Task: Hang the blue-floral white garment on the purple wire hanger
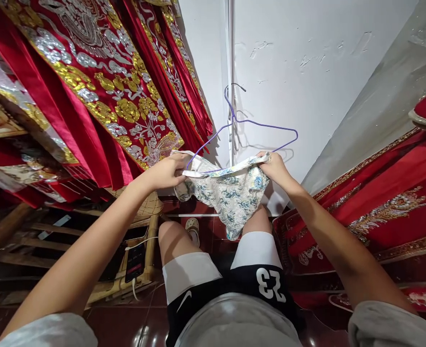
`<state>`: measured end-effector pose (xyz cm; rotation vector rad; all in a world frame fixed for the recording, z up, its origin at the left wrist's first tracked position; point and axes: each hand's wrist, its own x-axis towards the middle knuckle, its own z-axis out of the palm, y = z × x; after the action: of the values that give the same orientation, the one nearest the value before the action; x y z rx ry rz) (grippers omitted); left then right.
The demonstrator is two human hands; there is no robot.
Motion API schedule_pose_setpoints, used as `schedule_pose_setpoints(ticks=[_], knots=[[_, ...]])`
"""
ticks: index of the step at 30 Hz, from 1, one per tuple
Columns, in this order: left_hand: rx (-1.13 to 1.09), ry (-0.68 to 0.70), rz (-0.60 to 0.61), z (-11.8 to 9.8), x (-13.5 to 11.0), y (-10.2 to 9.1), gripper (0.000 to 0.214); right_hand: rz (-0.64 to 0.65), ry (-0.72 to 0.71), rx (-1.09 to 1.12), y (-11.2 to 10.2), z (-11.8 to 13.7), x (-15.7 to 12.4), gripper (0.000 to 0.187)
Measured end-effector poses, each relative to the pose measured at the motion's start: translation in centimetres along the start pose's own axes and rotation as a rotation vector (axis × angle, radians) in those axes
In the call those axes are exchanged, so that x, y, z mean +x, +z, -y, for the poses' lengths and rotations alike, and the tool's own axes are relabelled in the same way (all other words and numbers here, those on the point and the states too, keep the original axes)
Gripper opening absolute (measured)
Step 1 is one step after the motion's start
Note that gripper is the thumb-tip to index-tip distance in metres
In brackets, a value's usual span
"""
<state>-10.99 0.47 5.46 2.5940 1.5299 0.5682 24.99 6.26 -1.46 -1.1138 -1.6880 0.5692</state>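
Note:
A white garment with a blue-green floral print (230,197) spreads between my hands, its lower part tapering down over my knee. My left hand (170,169) is closed on the left end of its pale top edge. At the right end of that edge, my right hand (273,166) grips the cloth between thumb and fingers. A purple wire hanger (267,125) rises above the garment, its lower left part running along the top edge. Its hook points up in front of the wall; whether it rests on anything I cannot tell. The garment's exact kind is unclear.
Red embroidered garments with gold and silver sequins (126,111) hang on the left. More red beaded cloth (379,212) stands close on the right. A white wall (288,58) is ahead. A phone with a cable (135,262) lies on a bamboo seat (149,255) at left.

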Motion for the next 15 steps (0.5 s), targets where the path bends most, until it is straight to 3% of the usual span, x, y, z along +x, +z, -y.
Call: schedule_pose_setpoints(ticks=[3, 9, 12, 15], knots=[[0.019, 0.114, 0.085, -0.5, -0.6, -1.2, 0.01, -0.001, -0.014, 0.009, 0.5, 0.0, 0.0, 0.016], [0.0, 0.1, 0.174, -0.5, -1.5, -2.4, 0.016, 0.0, 0.025, 0.01, 0.6, 0.7, -0.1, 0.015], [-0.035, 0.082, 0.055, -1.1, -1.0, -2.4, 0.019, 0.088, 0.025, 0.094, 1.3, 1.5, -0.8, 0.016], [-0.12, 0.033, -0.151, -1.8, 0.8, -1.6, 0.018, 0.182, 0.012, 0.166, 2.1, 2.7, -2.1, 0.02]])
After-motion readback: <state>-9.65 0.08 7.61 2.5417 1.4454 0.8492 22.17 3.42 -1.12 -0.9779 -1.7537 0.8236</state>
